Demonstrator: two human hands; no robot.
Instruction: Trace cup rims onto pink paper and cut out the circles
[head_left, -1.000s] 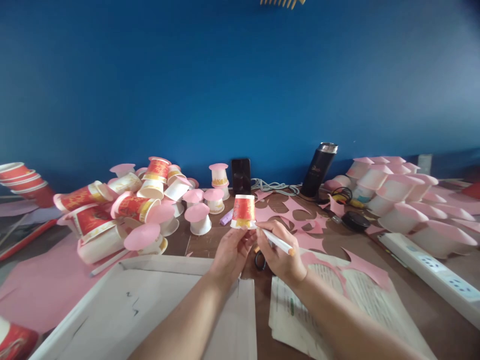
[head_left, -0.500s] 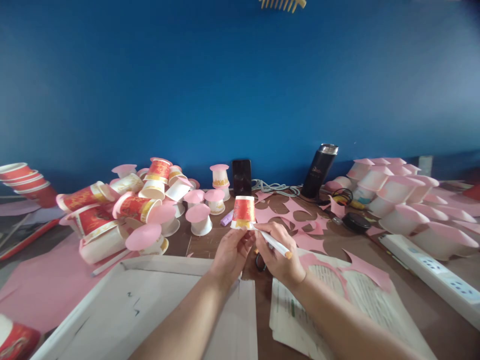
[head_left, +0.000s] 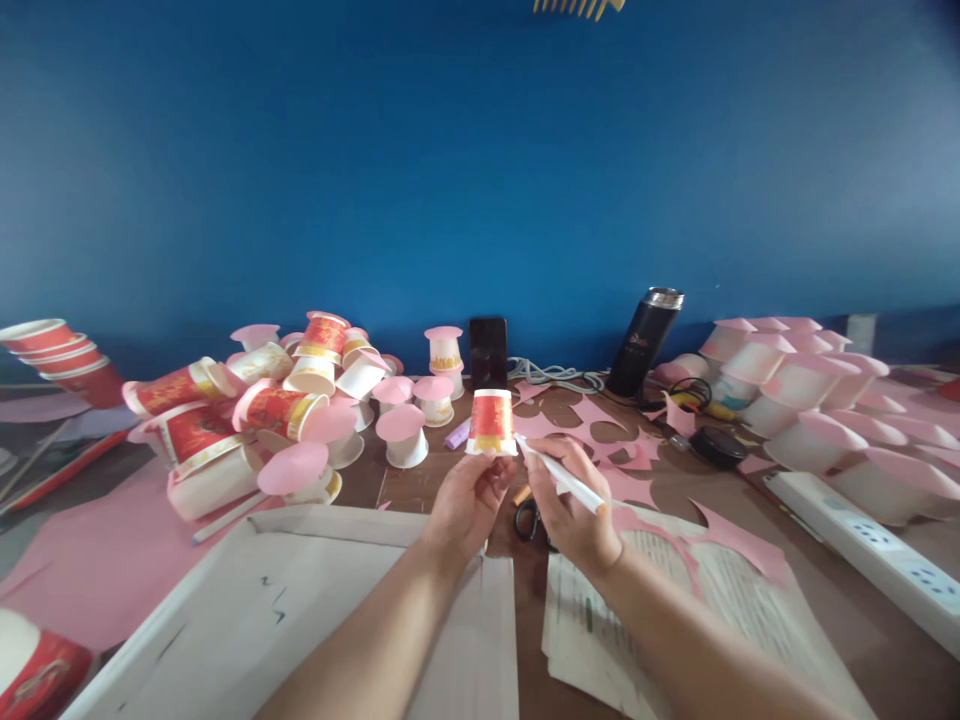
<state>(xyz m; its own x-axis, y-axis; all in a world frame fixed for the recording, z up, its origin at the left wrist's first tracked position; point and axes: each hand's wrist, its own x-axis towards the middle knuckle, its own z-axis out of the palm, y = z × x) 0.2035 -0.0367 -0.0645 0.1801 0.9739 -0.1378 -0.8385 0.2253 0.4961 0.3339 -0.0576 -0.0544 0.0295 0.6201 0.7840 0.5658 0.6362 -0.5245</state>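
Upside down, a red, white and gold paper cup (head_left: 492, 420) is held up in front of me by its rim. My left hand (head_left: 472, 495) is closed on that rim from below. In my right hand (head_left: 570, 500) is a white marker pen (head_left: 566, 474), gripped like a writing tool. Its tip is close to the cup's lower right edge; whether it touches I cannot tell. Beneath my hands lies a pair of black-handled scissors (head_left: 527, 520), partly hidden by my right hand.
Cups with pink paper discs (head_left: 400, 424) crowd the left, and more pink-topped cups (head_left: 817, 440) stand at right. A phone (head_left: 488, 352), a black flask (head_left: 645, 342) and cables are by the wall. Pink scraps (head_left: 630, 485), printed sheets (head_left: 727, 590), a white board (head_left: 322, 600) and a power strip (head_left: 870, 545) surround me.
The pen tip has shifted slightly away from the cup's rim, and my right hand has moved a little right. The cup stays in my left hand; the whole view has shifted slightly.
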